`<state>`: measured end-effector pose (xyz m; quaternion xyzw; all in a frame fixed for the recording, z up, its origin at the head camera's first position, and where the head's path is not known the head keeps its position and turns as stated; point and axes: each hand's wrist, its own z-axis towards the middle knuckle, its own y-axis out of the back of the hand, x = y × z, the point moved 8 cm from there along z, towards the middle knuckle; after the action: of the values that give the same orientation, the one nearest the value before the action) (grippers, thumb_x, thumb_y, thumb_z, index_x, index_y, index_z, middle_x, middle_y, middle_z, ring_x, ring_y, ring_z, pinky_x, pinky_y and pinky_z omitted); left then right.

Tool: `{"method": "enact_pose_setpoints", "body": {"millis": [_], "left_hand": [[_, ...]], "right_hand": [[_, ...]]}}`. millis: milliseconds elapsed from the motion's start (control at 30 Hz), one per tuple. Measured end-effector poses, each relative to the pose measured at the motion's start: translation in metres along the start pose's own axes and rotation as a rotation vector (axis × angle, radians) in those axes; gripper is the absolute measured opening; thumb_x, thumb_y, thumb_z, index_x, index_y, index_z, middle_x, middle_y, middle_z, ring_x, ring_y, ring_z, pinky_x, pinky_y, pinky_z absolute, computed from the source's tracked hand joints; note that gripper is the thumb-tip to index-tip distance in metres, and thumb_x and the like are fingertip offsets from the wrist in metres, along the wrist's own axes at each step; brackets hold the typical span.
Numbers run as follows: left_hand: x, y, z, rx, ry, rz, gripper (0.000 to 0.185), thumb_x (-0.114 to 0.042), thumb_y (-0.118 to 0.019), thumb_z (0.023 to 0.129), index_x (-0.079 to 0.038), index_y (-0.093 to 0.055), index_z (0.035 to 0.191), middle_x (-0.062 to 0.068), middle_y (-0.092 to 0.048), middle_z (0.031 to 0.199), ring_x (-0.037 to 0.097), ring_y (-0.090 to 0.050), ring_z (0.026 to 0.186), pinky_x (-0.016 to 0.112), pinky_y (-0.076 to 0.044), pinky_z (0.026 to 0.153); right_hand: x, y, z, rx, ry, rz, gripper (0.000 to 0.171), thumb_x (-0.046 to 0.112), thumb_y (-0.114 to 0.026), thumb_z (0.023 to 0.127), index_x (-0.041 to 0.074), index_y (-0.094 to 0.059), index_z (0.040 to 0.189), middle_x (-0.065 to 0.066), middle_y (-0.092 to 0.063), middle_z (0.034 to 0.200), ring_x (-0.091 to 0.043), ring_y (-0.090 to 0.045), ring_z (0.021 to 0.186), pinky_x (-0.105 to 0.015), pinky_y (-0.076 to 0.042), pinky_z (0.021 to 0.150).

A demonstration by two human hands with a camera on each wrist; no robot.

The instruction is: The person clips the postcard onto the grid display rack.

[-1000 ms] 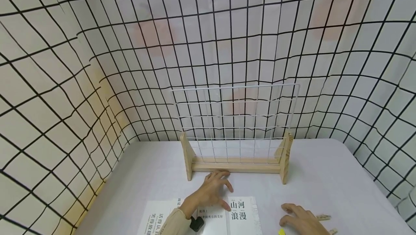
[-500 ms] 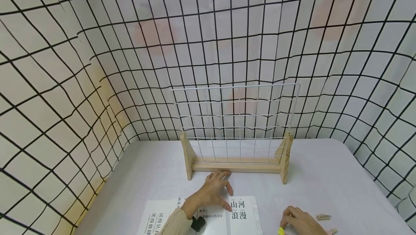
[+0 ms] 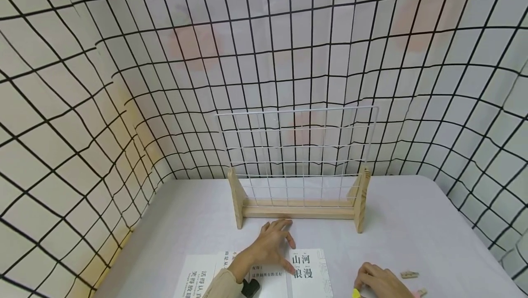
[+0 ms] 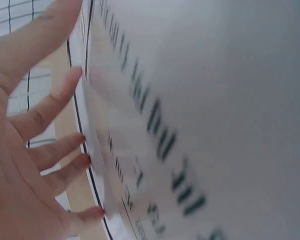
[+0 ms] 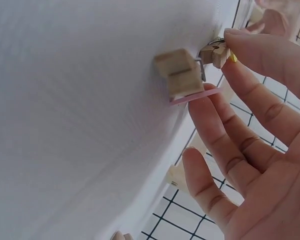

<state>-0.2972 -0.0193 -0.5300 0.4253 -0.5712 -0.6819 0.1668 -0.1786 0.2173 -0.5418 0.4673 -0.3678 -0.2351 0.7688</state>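
Note:
My left hand (image 3: 268, 245) is spread over the printed cards, its thumb tip on the card with large black characters (image 3: 311, 279). In the left wrist view, its fingers (image 4: 62, 150) are apart and relaxed, and cards with dark print lie close by. Low on the right, my right hand (image 3: 381, 282) pinches a small wooden clothespin (image 5: 216, 54) with a yellow decoration (image 3: 356, 293) between thumb and index finger. Another wooden clothespin (image 5: 182, 75) with a pink piece sits near its other fingers.
A white wire grid (image 3: 303, 146) stands on a wooden base (image 3: 299, 212) behind the hands. Right of the right hand lie a clothespin (image 3: 409, 274) and a pink-trimmed clothespin (image 3: 420, 292). More cards (image 3: 195, 273) lie at left on the white table. Black-gridded sheets surround it.
My right hand has closed its fingers on the yellow-decorated clothespin after hovering open beside it, shifting slightly down. The left hand stays almost where it was.

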Motion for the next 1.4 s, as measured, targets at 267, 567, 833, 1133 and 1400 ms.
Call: {"method": "enact_pose_setpoints", "body": {"millis": [267,567,833,1133,1400], "left_hand": [[-0.004,0.000,-0.001,-0.018,0.007,0.038,0.050,-0.050,-0.097,0.058,-0.029,-0.071,0.095,0.006,-0.043,0.163,0.031,-0.036,0.153,0.063,-0.027,0.124],[-0.007,0.000,-0.003,-0.050,-0.018,0.017,0.049,-0.046,-0.099,0.059,-0.028,-0.067,0.092,-0.002,-0.056,0.149,0.021,-0.048,0.142,0.056,-0.032,0.122],[-0.012,0.001,-0.005,-0.074,-0.040,-0.076,0.051,-0.035,-0.099,0.063,-0.029,-0.065,0.100,-0.022,-0.064,0.102,-0.002,-0.051,0.096,0.030,-0.036,0.099],[-0.009,-0.003,-0.005,-0.031,-0.012,-0.047,0.053,-0.039,-0.097,0.064,-0.027,-0.072,0.110,-0.020,-0.062,0.100,-0.003,-0.048,0.093,0.023,-0.034,0.090],[-0.009,-0.003,-0.005,-0.025,-0.009,-0.053,0.057,-0.038,-0.098,0.063,-0.026,-0.067,0.110,-0.018,-0.060,0.103,-0.002,-0.049,0.096,0.024,-0.036,0.092]], "right_hand": [[-0.003,0.000,0.001,0.068,-0.058,-0.009,0.031,0.060,-0.072,0.090,0.029,-0.067,0.089,0.016,-0.053,0.097,0.009,-0.043,0.086,-0.019,-0.032,0.064],[-0.001,-0.001,0.000,0.077,-0.072,0.006,0.031,0.061,-0.072,0.090,0.030,-0.065,0.089,0.018,-0.051,0.098,0.010,-0.039,0.085,-0.018,-0.029,0.064],[-0.004,0.000,0.001,0.049,-0.082,-0.005,0.022,0.052,-0.076,0.089,0.033,-0.063,0.088,0.019,-0.051,0.097,0.008,-0.042,0.085,-0.019,-0.030,0.063],[0.002,0.000,0.000,-0.024,-0.012,-0.022,0.025,0.055,-0.075,0.089,0.032,-0.063,0.089,0.018,-0.050,0.097,0.010,-0.038,0.085,-0.018,-0.028,0.063],[0.001,-0.002,-0.001,-0.017,-0.013,-0.011,0.024,0.051,-0.077,0.088,0.031,-0.063,0.088,0.017,-0.050,0.097,0.010,-0.038,0.085,-0.018,-0.027,0.063]]}}
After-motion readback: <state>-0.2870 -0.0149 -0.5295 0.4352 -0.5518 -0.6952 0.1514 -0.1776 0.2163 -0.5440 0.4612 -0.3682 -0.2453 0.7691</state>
